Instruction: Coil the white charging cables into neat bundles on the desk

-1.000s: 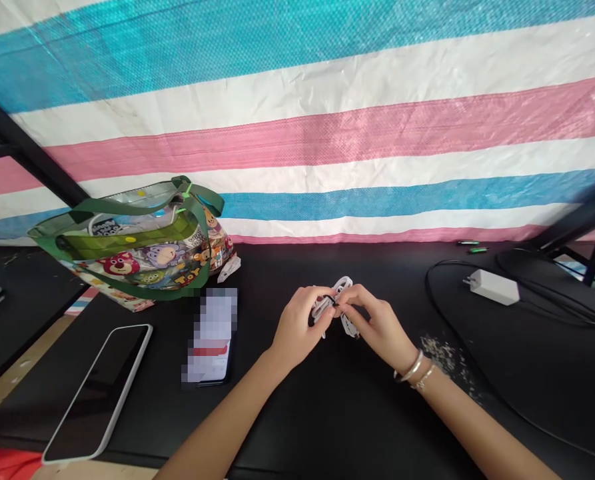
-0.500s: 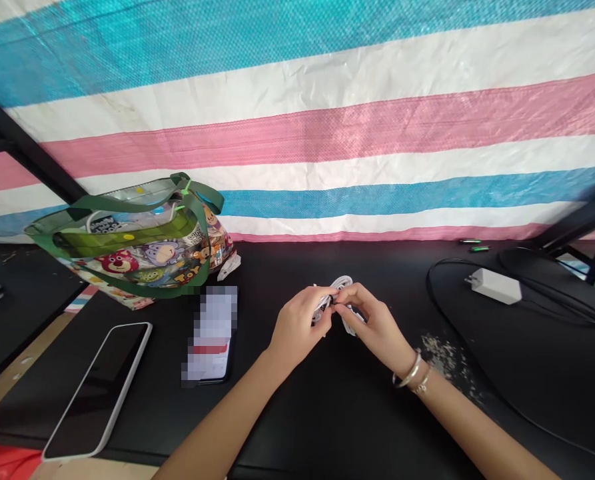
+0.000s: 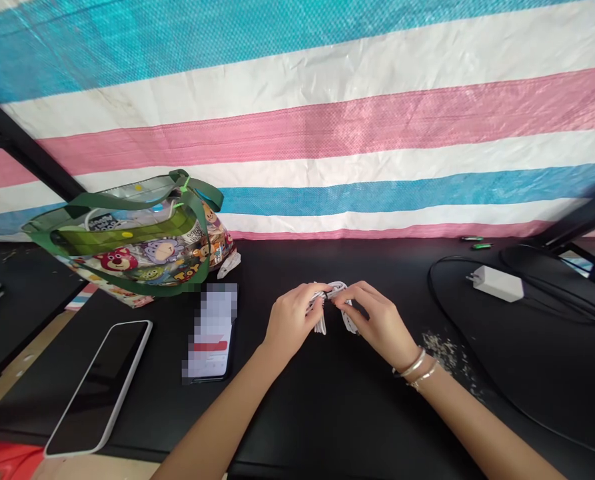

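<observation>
White cable, wound into a loose bundle, is held at the centre of view over a black desk. The left hand curls closed around its left end, and the right hand pinches its right end. A blue, white and pink striped tarpaulin hangs behind. The hands now stand slightly further apart than in the earlier view, showing more of the bundle. At 10 o'clock sits a tote bag printed "TOY"; at 8 o'clock, a white-edged smartphone; at 2 o'clock, a white power adapter.
</observation>
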`<action>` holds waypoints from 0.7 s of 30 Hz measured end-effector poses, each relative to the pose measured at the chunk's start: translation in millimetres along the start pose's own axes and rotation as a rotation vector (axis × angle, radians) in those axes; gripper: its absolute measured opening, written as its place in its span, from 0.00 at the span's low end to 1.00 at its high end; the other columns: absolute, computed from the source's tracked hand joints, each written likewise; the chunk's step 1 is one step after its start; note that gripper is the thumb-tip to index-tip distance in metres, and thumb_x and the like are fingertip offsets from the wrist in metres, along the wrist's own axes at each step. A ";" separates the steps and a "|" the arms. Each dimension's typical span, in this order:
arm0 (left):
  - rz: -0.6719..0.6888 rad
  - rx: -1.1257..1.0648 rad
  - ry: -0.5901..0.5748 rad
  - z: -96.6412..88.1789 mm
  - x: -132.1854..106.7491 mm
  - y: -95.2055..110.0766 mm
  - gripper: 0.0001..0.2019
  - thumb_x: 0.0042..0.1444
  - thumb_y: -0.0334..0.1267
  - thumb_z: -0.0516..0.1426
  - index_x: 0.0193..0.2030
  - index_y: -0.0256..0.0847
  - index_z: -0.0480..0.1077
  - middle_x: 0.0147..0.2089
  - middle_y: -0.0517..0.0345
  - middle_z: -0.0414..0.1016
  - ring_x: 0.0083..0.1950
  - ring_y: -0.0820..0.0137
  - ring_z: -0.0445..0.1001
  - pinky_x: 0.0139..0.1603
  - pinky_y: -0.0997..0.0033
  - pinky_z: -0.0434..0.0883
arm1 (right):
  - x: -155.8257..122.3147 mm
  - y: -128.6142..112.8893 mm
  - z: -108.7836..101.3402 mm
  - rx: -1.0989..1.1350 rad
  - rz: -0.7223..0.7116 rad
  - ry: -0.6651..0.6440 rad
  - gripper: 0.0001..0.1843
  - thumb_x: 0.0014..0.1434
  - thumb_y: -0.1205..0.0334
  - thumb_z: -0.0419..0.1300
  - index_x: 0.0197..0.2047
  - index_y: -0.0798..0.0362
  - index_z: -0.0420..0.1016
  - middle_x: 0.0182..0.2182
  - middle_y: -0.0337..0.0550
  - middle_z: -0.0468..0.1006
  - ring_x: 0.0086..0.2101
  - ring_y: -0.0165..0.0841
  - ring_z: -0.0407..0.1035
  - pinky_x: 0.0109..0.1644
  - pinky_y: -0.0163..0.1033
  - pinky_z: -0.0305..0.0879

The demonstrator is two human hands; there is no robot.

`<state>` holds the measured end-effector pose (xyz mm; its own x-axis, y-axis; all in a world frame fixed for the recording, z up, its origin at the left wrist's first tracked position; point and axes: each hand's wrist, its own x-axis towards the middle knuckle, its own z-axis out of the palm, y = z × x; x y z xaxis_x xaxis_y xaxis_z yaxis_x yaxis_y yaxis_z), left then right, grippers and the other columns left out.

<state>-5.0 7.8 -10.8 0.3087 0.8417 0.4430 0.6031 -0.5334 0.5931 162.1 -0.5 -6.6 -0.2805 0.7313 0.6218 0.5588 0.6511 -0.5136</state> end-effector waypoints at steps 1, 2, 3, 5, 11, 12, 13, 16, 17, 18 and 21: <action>-0.006 0.007 -0.002 -0.6 0.5 -0.4 0.14 0.57 0.26 0.50 0.43 0.45 0.73 0.40 0.60 0.80 0.38 0.69 0.79 0.39 0.75 0.74 | 0.0 1.6 -0.4 -0.017 -0.015 0.005 0.12 0.65 0.64 0.51 0.31 0.49 0.70 0.27 0.41 0.75 0.28 0.33 0.72 0.32 0.36 0.71; -0.009 0.011 -0.003 -1.1 1.0 -0.7 0.14 0.56 0.25 0.51 0.42 0.45 0.73 0.40 0.60 0.80 0.38 0.70 0.79 0.39 0.75 0.74 | -0.1 3.3 -1.0 -0.035 -0.026 0.010 0.12 0.65 0.65 0.51 0.31 0.49 0.70 0.27 0.42 0.75 0.28 0.33 0.72 0.32 0.37 0.71; -0.006 0.012 -0.002 -1.6 1.4 -1.0 0.14 0.56 0.25 0.51 0.42 0.45 0.73 0.39 0.61 0.81 0.38 0.70 0.79 0.39 0.75 0.73 | -0.1 5.2 -1.6 -0.053 -0.034 0.014 0.12 0.65 0.65 0.51 0.31 0.49 0.70 0.26 0.42 0.75 0.28 0.33 0.72 0.31 0.37 0.71; 0.013 0.006 0.005 -2.1 2.0 -1.3 0.14 0.56 0.25 0.51 0.42 0.45 0.73 0.39 0.61 0.81 0.38 0.70 0.79 0.39 0.76 0.73 | 0.0 8.3 -2.8 -0.094 -0.048 0.018 0.12 0.65 0.65 0.51 0.31 0.49 0.70 0.26 0.41 0.75 0.28 0.34 0.72 0.31 0.37 0.70; 0.052 0.006 0.004 -1.5 1.5 -1.1 0.13 0.56 0.25 0.52 0.41 0.45 0.72 0.39 0.63 0.81 0.38 0.71 0.80 0.38 0.77 0.73 | 1.9 9.4 -5.4 -0.244 -0.151 0.100 0.12 0.65 0.68 0.52 0.30 0.50 0.69 0.24 0.40 0.74 0.27 0.32 0.70 0.30 0.35 0.68; 0.055 0.014 -0.005 -1.4 1.4 -1.0 0.13 0.56 0.25 0.52 0.41 0.45 0.73 0.39 0.64 0.81 0.38 0.71 0.80 0.38 0.77 0.73 | 2.3 8.9 -5.8 -0.276 -0.163 0.120 0.12 0.65 0.68 0.52 0.29 0.50 0.68 0.24 0.40 0.74 0.27 0.32 0.70 0.29 0.35 0.67; 0.059 0.024 -0.013 -1.4 1.3 -0.9 0.13 0.55 0.26 0.52 0.41 0.45 0.73 0.39 0.65 0.81 0.37 0.72 0.80 0.37 0.77 0.73 | 2.7 8.4 -6.1 -0.306 -0.170 0.137 0.12 0.64 0.68 0.53 0.29 0.50 0.68 0.23 0.40 0.74 0.27 0.32 0.69 0.29 0.35 0.66; 0.067 0.058 -0.036 -2.0 1.2 -0.4 0.14 0.55 0.26 0.52 0.42 0.47 0.72 0.39 0.66 0.82 0.37 0.72 0.80 0.37 0.78 0.73 | 3.2 7.5 -7.1 -0.354 -0.169 0.169 0.11 0.64 0.68 0.54 0.29 0.49 0.67 0.23 0.39 0.75 0.28 0.34 0.69 0.29 0.35 0.65; 0.068 0.069 -0.040 -2.3 1.1 -0.3 0.14 0.54 0.26 0.53 0.42 0.47 0.72 0.39 0.66 0.82 0.38 0.72 0.80 0.36 0.78 0.73 | 3.1 7.4 -7.3 -0.354 -0.163 0.173 0.11 0.63 0.68 0.54 0.29 0.49 0.67 0.23 0.39 0.75 0.28 0.34 0.68 0.29 0.36 0.65; 0.068 0.078 -0.045 -2.6 1.1 -0.2 0.14 0.54 0.26 0.53 0.43 0.47 0.72 0.39 0.66 0.81 0.38 0.72 0.80 0.36 0.78 0.72 | 3.0 7.5 -7.5 -0.347 -0.154 0.174 0.10 0.63 0.68 0.54 0.29 0.49 0.67 0.23 0.39 0.75 0.28 0.34 0.68 0.30 0.36 0.66; 0.073 0.095 -0.062 -2.9 0.8 -0.4 0.14 0.55 0.27 0.53 0.43 0.47 0.72 0.39 0.67 0.81 0.36 0.73 0.80 0.35 0.78 0.72 | 2.5 8.4 -7.5 -0.289 -0.101 0.173 0.10 0.62 0.68 0.55 0.29 0.49 0.67 0.25 0.40 0.75 0.29 0.35 0.67 0.31 0.37 0.66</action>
<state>-7.1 8.4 -8.7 0.3975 0.8060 0.4385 0.6435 -0.5856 0.4930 171.9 5.3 -4.9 -0.2229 0.6050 0.7644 0.7397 0.6157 -0.2716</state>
